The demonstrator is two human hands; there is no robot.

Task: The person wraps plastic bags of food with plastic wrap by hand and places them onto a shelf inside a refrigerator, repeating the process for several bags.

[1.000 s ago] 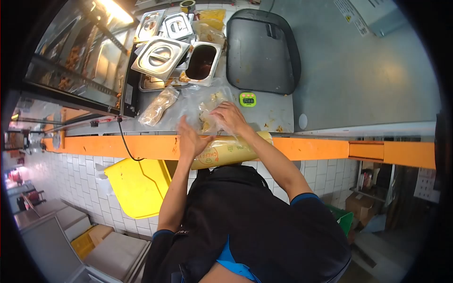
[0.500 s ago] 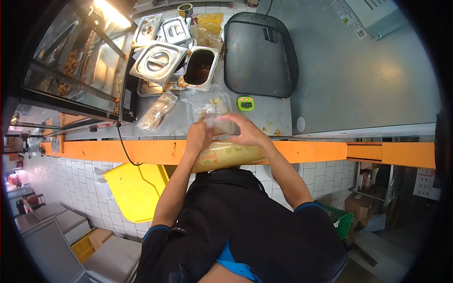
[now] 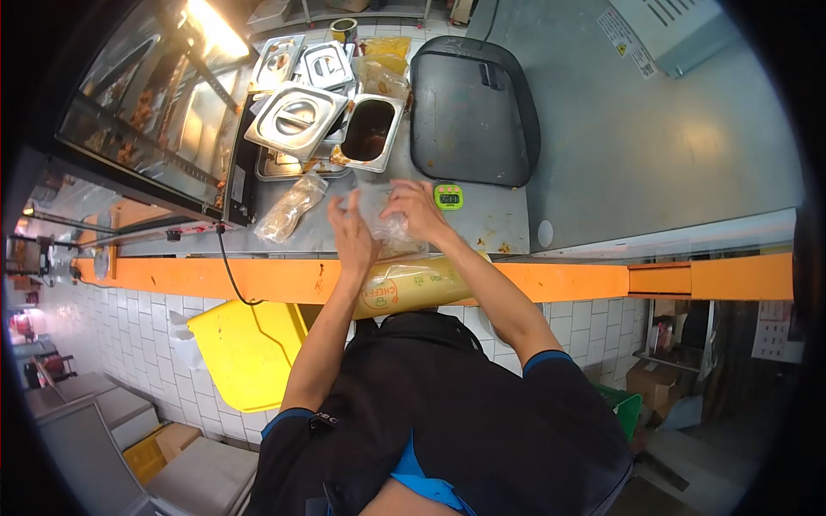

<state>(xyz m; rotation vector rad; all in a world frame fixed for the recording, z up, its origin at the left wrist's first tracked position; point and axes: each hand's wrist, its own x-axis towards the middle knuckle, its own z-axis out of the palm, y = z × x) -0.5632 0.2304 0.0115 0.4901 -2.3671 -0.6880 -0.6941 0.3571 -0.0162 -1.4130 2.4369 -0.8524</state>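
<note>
A clear plastic bag (image 3: 397, 234) with something pale inside lies at the counter's front edge, between my hands. My left hand (image 3: 351, 232) is at its left side, fingers raised and apart. On the bag's upper right, my right hand (image 3: 415, 209) has bent fingers touching the plastic; whether they pinch it cannot be made out. A yellowish printed roll (image 3: 413, 285) lies in front of the bag, against the body. Left of my left hand rests another wrapped pale item (image 3: 291, 206). A green timer (image 3: 448, 197) sits just right of my right hand.
Behind are an open metal container (image 3: 370, 131) with dark contents, metal lids (image 3: 295, 118) and a black tray (image 3: 471, 112). A glass display case (image 3: 155, 112) stands at the left, its cable (image 3: 225, 262) hanging over the orange edge (image 3: 568, 279). Below is a yellow lid (image 3: 245, 353).
My left hand has opened and its fingers have lifted. My right hand has moved left and farther back over the bag, its fingers now bent. The view has shifted slightly.
</note>
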